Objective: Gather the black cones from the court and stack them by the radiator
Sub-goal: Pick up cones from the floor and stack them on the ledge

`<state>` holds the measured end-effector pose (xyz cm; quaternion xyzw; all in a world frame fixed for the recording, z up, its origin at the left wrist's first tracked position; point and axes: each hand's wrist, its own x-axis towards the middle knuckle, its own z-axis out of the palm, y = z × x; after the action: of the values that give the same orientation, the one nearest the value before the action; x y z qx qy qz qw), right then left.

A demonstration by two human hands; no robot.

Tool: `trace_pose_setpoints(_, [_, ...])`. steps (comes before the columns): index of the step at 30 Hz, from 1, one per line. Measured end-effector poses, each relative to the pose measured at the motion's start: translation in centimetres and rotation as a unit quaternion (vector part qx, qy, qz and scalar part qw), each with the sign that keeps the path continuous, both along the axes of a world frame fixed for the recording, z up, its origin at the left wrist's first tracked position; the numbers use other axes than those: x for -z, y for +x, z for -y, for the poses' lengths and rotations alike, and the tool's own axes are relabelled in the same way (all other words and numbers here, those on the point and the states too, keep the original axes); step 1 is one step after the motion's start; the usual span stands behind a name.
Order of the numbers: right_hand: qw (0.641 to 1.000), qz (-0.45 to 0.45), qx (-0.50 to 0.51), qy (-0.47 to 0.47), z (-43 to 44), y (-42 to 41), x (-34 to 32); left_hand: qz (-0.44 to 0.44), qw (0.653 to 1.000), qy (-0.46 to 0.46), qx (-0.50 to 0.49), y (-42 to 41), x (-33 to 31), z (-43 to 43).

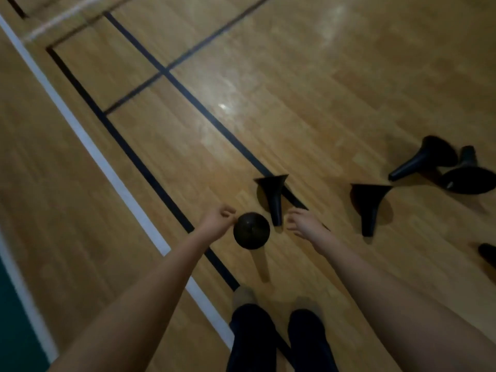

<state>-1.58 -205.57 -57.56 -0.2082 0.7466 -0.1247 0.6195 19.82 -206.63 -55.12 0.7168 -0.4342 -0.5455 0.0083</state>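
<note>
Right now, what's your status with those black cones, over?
Left hand holds one cone aloft. Right hand open, beside tipped cone. Other cones lie further right. Nothing between hand and cone.

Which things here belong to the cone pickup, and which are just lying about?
Job: left hand, gripping the held cone; open right hand; near cone; middle cone; far cone; rightmost cone.
Not the job: shoes; court lines; dark shape at the right edge, unclear what.
</note>
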Motion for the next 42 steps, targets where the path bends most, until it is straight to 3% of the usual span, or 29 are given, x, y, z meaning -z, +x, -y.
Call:
trace_pose_setpoints(4, [0.999,-0.003,-0.053,0.001,-0.8,0.4,10.1,0.018,0.998,0.046,-0.04,-2.0,10.1,-0.2])
trace_pose_setpoints(12, [0.998,0.022,-0.053,0.032,-2.5,0.5,25.0,0.084,0.995,-0.007,0.06,-5.4,24.4,-0.9])
trace_pose_setpoints(16, [0.998,0.027,-0.044,0.045,-2.4,1.0,29.8,0.131,0.985,-0.052,0.101,-5.2,27.4,-0.5])
trace_pose_setpoints(25, [0.995,0.068,0.043,0.062,-1.1,4.5,37.0,0.084,0.994,-0.046,0.06,-2.0,28.6,1.4])
trace_pose_setpoints(32, [0.993,0.07,0.077,0.055,-1.1,4.4,29.4,0.031,0.999,-0.022,-0.005,0.4,21.2,1.3])
trace_pose_setpoints(42, [0.991,0.081,0.103,0.013,0.0,2.1,2.7,-0.007,0.999,-0.036,-0.009,2.9,-2.7,1.6])
